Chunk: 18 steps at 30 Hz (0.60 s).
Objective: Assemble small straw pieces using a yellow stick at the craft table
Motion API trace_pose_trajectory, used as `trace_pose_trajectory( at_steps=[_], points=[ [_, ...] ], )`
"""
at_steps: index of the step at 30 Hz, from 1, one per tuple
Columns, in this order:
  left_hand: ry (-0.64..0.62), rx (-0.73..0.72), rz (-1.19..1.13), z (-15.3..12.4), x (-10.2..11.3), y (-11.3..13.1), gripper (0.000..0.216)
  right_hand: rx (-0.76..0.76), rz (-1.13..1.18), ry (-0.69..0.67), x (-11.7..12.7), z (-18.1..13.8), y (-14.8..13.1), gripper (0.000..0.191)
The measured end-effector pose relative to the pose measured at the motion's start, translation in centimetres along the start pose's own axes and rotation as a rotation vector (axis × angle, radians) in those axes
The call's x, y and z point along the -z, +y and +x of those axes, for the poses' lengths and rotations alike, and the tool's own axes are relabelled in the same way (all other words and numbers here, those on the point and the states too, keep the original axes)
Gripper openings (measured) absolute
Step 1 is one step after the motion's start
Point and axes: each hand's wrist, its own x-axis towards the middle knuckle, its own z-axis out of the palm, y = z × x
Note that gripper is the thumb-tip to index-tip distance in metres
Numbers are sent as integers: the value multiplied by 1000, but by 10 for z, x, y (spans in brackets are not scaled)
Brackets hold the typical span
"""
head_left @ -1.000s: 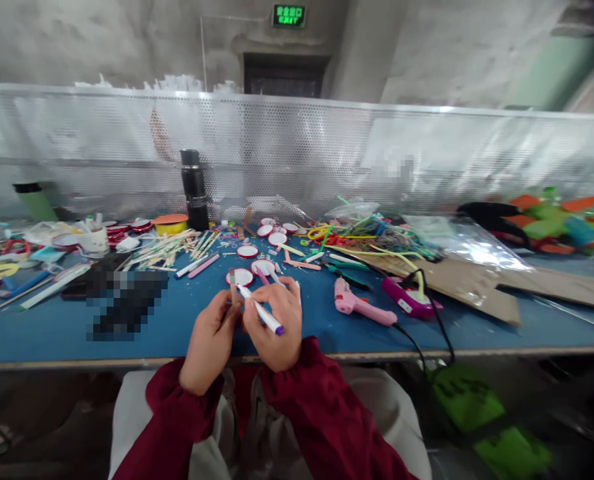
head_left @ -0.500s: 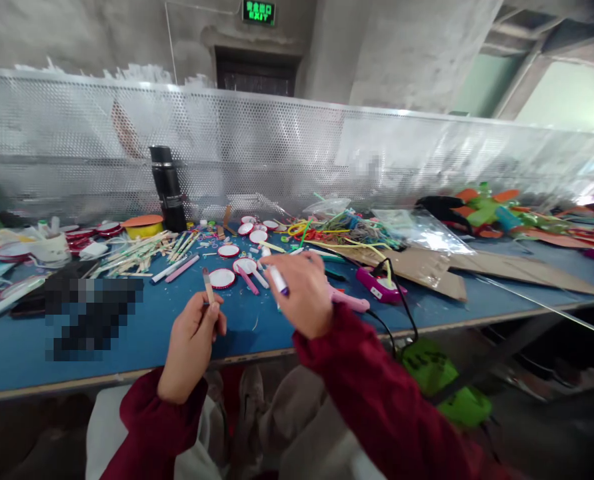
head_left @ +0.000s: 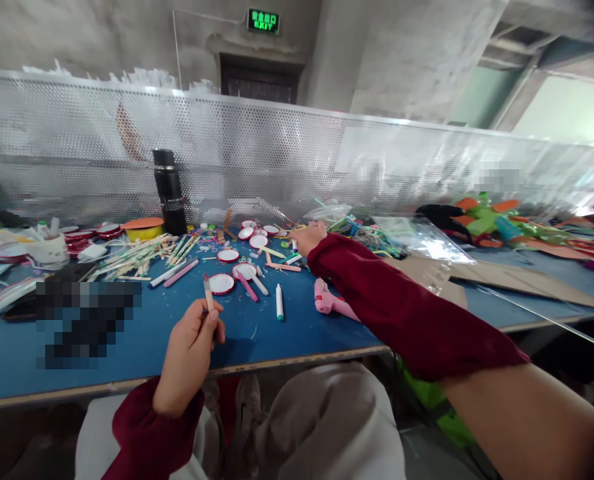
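Head view: the left hand (head_left: 189, 343) pinches a small stick (head_left: 207, 292) above the table (head_left: 307, 340), best held steady; the right hand (head_left: 309, 238), grip unclear, should reach without nudging nearby red-rimmed discs (head_left: 258, 241).

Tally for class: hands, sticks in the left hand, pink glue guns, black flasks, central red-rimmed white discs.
Left hand, right hand: 2
Flat stick: 1
Pink glue gun: 1
Black flask: 1
Red-rimmed white discs: 7
Total: 12
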Motion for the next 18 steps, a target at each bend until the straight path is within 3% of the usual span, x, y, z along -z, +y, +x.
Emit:
trace_pose_trajectory(
  at_steps=[6, 10, 18],
  points=[
    [-11, 13, -2, -1, 0, -1, 28, 39, -66, -116, -17, 9, -9, 40],
    [-14, 9, 0, -1, 1, 0, 27, 118, -78, -66, -7, -5, -16, 34],
    [-24, 5, 40, 0, 2, -1, 27, 667, -21, 23, 13, -75, -41, 20]
  ],
)
